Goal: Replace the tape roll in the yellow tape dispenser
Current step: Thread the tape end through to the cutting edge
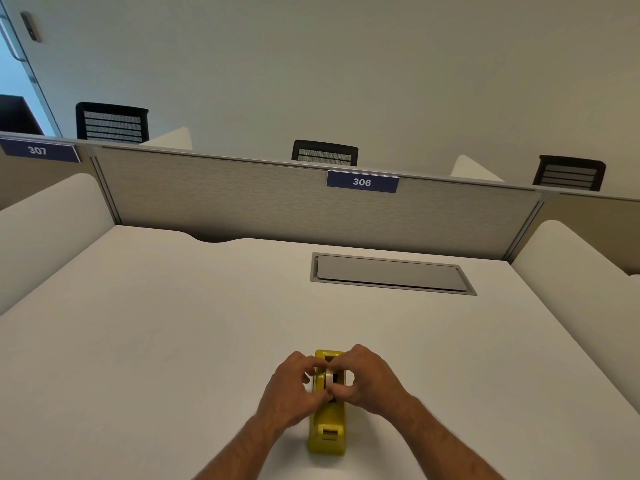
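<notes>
Both hands meet low in the frame, centre-right: the left hand (292, 384) and right hand (367, 379) pinch a pale, ring-shaped tape roll (329, 378) between curled fingertips, right at the open well of the yellow tape dispenser (327, 422). Whether the roll is seated cannot be told. The dispenser is glossy, rounded plastic, long and narrow, standing on a smooth matte white desk (173, 341). Further up, a flat grey metal cable hatch (391, 273) sits flush in the desk, below a woven fabric partition (242, 195) carrying a blue "306" label (362, 181).
</notes>
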